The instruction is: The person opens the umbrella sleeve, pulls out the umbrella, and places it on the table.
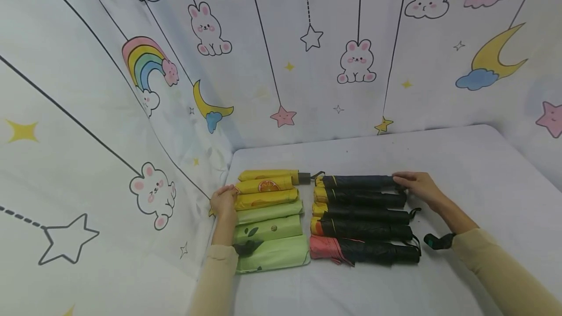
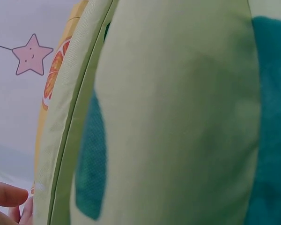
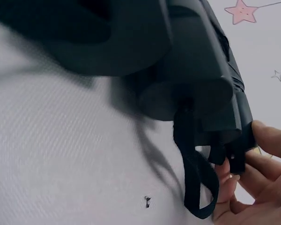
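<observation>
Folded umbrellas lie side by side in two columns. In the left column are yellow ones, including an orange-slice umbrella [image 1: 269, 186], with green umbrellas [image 1: 270, 230] nearer me. My left hand [image 1: 224, 202] is at the left end of the yellow ones, its bent fingers and thumb holding the orange-slice umbrella's tip; green fabric hides much of this in the left wrist view. At the far side of the right column, my right hand [image 1: 420, 189] grips the handle end of a black umbrella [image 1: 362, 182], thumb above and fingers beneath in the right wrist view.
Other black umbrellas [image 1: 362, 216] with yellow ends fill the right column, and a red-and-black umbrella [image 1: 364, 250] lies nearest me. Wrist straps stick out at several handles. A white cloth covers the table [image 1: 474, 169]; patterned curtains [image 1: 281, 77] stand behind and at the left.
</observation>
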The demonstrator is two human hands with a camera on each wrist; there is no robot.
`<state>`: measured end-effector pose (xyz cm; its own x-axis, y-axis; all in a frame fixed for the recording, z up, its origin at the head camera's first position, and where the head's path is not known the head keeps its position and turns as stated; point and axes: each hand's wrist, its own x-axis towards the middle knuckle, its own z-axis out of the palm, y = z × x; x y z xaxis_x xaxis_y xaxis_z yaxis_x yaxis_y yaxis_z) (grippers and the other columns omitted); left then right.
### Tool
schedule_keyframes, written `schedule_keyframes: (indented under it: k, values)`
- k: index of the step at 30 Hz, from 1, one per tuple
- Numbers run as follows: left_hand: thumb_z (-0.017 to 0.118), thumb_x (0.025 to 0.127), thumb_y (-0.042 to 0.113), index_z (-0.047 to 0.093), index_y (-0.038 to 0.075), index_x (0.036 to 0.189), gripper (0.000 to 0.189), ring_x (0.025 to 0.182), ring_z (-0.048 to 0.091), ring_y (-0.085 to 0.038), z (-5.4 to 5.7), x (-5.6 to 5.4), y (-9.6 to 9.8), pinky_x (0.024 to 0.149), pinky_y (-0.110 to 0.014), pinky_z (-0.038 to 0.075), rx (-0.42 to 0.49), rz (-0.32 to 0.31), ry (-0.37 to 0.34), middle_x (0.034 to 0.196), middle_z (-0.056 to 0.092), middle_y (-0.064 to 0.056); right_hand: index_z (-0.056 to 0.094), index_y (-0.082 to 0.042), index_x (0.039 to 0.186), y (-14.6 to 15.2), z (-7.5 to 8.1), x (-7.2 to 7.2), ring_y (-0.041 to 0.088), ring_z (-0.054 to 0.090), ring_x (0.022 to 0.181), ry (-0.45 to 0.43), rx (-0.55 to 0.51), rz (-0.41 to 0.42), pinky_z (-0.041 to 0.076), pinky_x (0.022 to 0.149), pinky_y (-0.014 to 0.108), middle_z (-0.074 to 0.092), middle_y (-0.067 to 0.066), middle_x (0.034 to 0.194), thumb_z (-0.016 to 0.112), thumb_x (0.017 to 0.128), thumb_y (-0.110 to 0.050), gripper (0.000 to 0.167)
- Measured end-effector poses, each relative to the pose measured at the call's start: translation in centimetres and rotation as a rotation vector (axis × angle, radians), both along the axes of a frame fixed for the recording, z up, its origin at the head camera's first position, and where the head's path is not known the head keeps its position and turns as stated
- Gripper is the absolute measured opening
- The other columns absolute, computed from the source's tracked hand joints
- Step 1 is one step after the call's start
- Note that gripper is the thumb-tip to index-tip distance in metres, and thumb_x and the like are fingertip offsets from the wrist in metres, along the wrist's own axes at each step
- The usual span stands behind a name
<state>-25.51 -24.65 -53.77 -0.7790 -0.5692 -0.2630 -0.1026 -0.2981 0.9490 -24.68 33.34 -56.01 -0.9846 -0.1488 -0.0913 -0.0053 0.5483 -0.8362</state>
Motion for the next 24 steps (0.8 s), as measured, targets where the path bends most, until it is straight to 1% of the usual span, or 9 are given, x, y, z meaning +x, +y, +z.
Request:
schedule_keyframes:
  k: [5, 10, 12, 15, 17, 19, 21, 23, 24]
  values:
    - [0.065, 0.094, -0.011, 0.055, -0.008, 0.135, 0.042, 0.12, 0.064, -0.033, -0.14, -0.05, -0.1, 0.103, -0.041, 0.055, 0.001, -0.004, 0.0, 0.135, 0.063, -0.023, 0.054, 0.006, 0.147, -0.1, -0.11, 0.08, 0.046, 0.061, 0.123, 0.021, 0.014, 0.004, 0.054, 0.086, 0.034, 0.058, 0.032, 0.142, 0.052, 0.11, -0.04, 0.058]
    - [0.067, 0.094, -0.01, 0.057, -0.006, 0.132, 0.039, 0.117, 0.065, -0.034, -0.18, -0.17, -0.2, 0.099, -0.04, 0.058, 0.006, 0.003, -0.007, 0.134, 0.064, -0.023, 0.055, 0.005, 0.146, -0.14, -0.17, 0.05, 0.047, 0.062, 0.123, 0.029, 0.036, -0.008, 0.055, 0.083, 0.033, 0.059, 0.031, 0.142, 0.055, 0.109, -0.041, 0.059]
    - [0.067, 0.094, -0.009, 0.057, -0.006, 0.131, 0.039, 0.117, 0.065, -0.034, -0.16, -0.2, -0.23, 0.098, -0.039, 0.058, 0.003, 0.001, -0.008, 0.134, 0.064, -0.023, 0.057, 0.004, 0.145, -0.08, -0.21, -0.01, 0.047, 0.062, 0.122, 0.033, 0.053, -0.017, 0.057, 0.084, 0.037, 0.059, 0.031, 0.141, 0.056, 0.108, -0.043, 0.059]
    - [0.066, 0.095, -0.009, 0.056, -0.007, 0.133, 0.039, 0.118, 0.064, -0.033, -0.08, -0.19, -0.24, 0.099, -0.039, 0.057, -0.005, -0.002, -0.008, 0.134, 0.064, -0.023, 0.059, 0.003, 0.144, 0.06, -0.2, -0.06, 0.049, 0.06, 0.125, 0.04, 0.075, -0.027, 0.057, 0.09, 0.049, 0.057, 0.032, 0.143, 0.058, 0.107, -0.044, 0.06]
    - [0.065, 0.095, -0.008, 0.055, -0.007, 0.135, 0.04, 0.119, 0.064, -0.033, -0.03, -0.13, -0.26, 0.101, -0.04, 0.056, -0.013, -0.012, -0.007, 0.134, 0.063, -0.023, 0.061, 0.002, 0.142, 0.08, -0.16, -0.08, 0.049, 0.06, 0.124, 0.043, 0.095, -0.042, 0.056, 0.091, 0.053, 0.058, 0.031, 0.142, 0.059, 0.106, -0.047, 0.06]
    - [0.065, 0.095, -0.008, 0.055, -0.007, 0.136, 0.041, 0.12, 0.063, -0.032, 0.03, -0.13, -0.29, 0.102, -0.04, 0.056, -0.023, -0.018, -0.014, 0.135, 0.064, -0.022, 0.064, 0.001, 0.139, 0.03, -0.04, -0.12, 0.049, 0.062, 0.121, 0.053, 0.123, -0.06, 0.058, 0.087, 0.05, 0.062, 0.031, 0.138, 0.061, 0.104, -0.049, 0.06]
    - [0.064, 0.095, -0.008, 0.055, -0.007, 0.137, 0.042, 0.121, 0.063, -0.032, 0.05, -0.14, -0.36, 0.103, -0.04, 0.055, -0.034, -0.024, -0.022, 0.135, 0.064, -0.022, 0.067, 0.001, 0.135, -0.13, 0.16, -0.19, 0.047, 0.065, 0.116, 0.067, 0.16, -0.085, 0.057, 0.08, 0.045, 0.067, 0.029, 0.13, 0.063, 0.103, -0.05, 0.06]
    - [0.065, 0.095, -0.007, 0.056, -0.006, 0.135, 0.041, 0.12, 0.064, -0.031, 0.09, -0.23, -0.42, 0.103, -0.04, 0.055, -0.054, -0.029, -0.03, 0.134, 0.065, -0.021, 0.071, 0.0, 0.13, -0.49, 0.48, -0.26, 0.046, 0.066, 0.112, 0.09, 0.209, -0.117, 0.057, 0.077, 0.045, 0.07, 0.028, 0.124, 0.064, 0.101, -0.052, 0.06]
    - [0.065, 0.095, -0.007, 0.057, -0.006, 0.134, 0.04, 0.12, 0.064, -0.031, 0.12, -0.27, -0.45, 0.103, -0.041, 0.055, -0.058, -0.029, -0.028, 0.134, 0.065, -0.021, 0.073, 0.0, 0.128, -0.73, 0.69, -0.29, 0.046, 0.066, 0.111, 0.102, 0.229, -0.132, 0.058, 0.077, 0.047, 0.071, 0.027, 0.122, 0.065, 0.101, -0.053, 0.059]
